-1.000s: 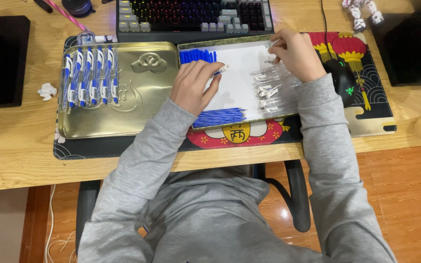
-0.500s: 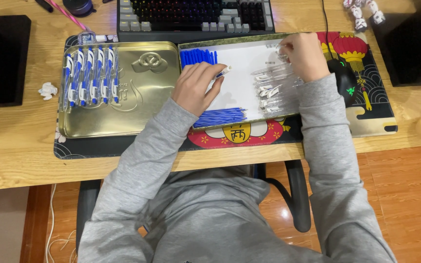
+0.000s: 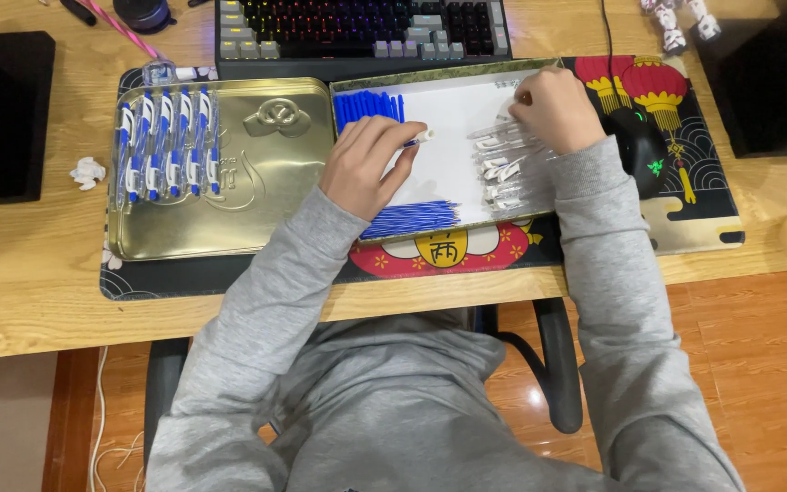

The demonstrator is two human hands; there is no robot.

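I see the left hand (image 3: 371, 164) curled over the white tray (image 3: 448, 150), fingers bent and closed on a small pen part (image 3: 421, 138), white at the tip with blue behind it. The part projects to the right from between the fingertips, above the bare white floor of the tray.

I see the right hand (image 3: 553, 107) at the far right corner of the tray, fingers bunched down onto the pile of clear pen barrels (image 3: 503, 159). I cannot tell whether it grips one or only touches them.

A row of blue refills (image 3: 368, 105) lies along the tray's far left edge, just beyond the left hand. A second bundle of blue parts (image 3: 412, 219) lies on the near edge, just below that hand. Assembled blue-and-white pens (image 3: 166, 141) sit in a row on the gold tin lid (image 3: 257, 182), well left of both hands.
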